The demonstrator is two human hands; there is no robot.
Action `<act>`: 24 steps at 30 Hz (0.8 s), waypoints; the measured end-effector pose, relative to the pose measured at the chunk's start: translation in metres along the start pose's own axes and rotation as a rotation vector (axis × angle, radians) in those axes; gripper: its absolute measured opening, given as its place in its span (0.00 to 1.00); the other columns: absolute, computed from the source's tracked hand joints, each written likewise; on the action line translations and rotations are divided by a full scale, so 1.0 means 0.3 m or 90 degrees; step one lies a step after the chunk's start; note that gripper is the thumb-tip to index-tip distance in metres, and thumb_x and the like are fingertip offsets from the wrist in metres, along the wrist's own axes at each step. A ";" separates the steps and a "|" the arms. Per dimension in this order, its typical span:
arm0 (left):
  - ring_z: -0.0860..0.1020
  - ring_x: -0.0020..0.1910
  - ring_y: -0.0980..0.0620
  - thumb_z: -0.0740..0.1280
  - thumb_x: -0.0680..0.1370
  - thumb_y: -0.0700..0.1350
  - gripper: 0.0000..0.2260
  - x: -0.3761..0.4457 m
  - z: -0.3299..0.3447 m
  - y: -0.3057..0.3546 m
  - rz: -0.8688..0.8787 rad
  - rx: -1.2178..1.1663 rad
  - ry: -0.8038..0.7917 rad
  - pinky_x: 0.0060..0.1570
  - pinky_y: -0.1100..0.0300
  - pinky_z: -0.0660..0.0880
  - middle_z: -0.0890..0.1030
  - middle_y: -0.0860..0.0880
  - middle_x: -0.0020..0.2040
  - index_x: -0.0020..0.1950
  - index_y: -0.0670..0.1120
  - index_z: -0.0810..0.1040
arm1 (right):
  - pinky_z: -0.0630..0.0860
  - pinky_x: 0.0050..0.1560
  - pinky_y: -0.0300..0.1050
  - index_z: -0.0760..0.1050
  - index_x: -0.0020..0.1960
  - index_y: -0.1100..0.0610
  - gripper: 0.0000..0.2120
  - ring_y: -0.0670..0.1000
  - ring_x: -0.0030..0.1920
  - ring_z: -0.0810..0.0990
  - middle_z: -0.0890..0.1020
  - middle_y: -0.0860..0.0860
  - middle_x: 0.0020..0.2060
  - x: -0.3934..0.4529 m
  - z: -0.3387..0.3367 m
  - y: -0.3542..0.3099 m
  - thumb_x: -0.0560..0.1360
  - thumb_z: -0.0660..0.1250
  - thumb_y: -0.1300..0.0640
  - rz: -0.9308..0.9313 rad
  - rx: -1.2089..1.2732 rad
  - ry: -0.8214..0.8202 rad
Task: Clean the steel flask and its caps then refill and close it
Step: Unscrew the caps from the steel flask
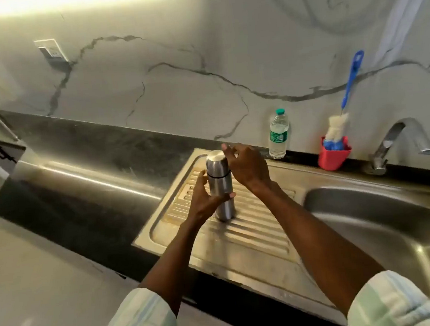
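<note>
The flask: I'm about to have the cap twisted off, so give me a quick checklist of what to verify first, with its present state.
1. Flask upright on the drainboard: ok.
2. Left hand holds the flask body: ok, fingers wrap it from the left.
3. Right hand grips the cap: not ok, fingers are spread beside it.
4. Cap on the flask: ok, seated with a visible seam.
5. Brush at hand: ok, standing in the red cup by the tap.
6. Refill water ready: ok, capped bottle at the wall; how full it is, cannot tell.
</note>
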State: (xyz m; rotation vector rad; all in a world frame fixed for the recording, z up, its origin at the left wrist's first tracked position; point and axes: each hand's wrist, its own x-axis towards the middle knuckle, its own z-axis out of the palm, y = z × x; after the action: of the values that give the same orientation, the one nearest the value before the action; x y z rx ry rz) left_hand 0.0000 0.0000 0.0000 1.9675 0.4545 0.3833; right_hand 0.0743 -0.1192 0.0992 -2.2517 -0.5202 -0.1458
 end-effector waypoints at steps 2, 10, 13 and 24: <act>0.71 0.64 0.55 0.81 0.67 0.54 0.40 0.022 -0.013 0.013 0.006 -0.008 -0.050 0.53 0.69 0.69 0.72 0.54 0.67 0.73 0.54 0.64 | 0.71 0.46 0.48 0.78 0.57 0.57 0.34 0.58 0.53 0.79 0.82 0.56 0.53 0.029 0.018 -0.039 0.77 0.50 0.29 0.001 -0.090 -0.048; 0.77 0.60 0.48 0.81 0.66 0.53 0.39 0.059 0.015 -0.009 -0.017 0.026 -0.063 0.57 0.58 0.75 0.78 0.45 0.65 0.71 0.46 0.67 | 0.69 0.45 0.46 0.79 0.55 0.58 0.40 0.57 0.54 0.79 0.82 0.57 0.54 0.055 0.050 -0.093 0.69 0.56 0.23 0.008 -0.329 -0.134; 0.79 0.59 0.45 0.81 0.67 0.54 0.34 0.065 0.011 -0.013 -0.014 0.061 -0.059 0.57 0.55 0.77 0.80 0.45 0.63 0.68 0.47 0.71 | 0.68 0.44 0.44 0.79 0.54 0.57 0.33 0.56 0.50 0.78 0.82 0.55 0.51 0.071 0.035 -0.097 0.71 0.61 0.28 -0.014 -0.339 -0.169; 0.80 0.56 0.46 0.80 0.67 0.57 0.33 0.030 0.009 0.018 0.017 0.142 0.010 0.52 0.59 0.74 0.82 0.46 0.60 0.67 0.47 0.73 | 0.75 0.50 0.49 0.76 0.58 0.54 0.27 0.55 0.49 0.78 0.81 0.53 0.51 0.133 0.003 -0.160 0.72 0.64 0.34 -0.080 -0.412 -0.386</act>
State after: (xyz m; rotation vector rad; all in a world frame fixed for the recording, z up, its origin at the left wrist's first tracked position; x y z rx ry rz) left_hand 0.0098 0.0001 0.0044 2.1904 0.4995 0.3784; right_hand 0.0906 -0.0772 0.1424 -2.8951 -1.0532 0.3720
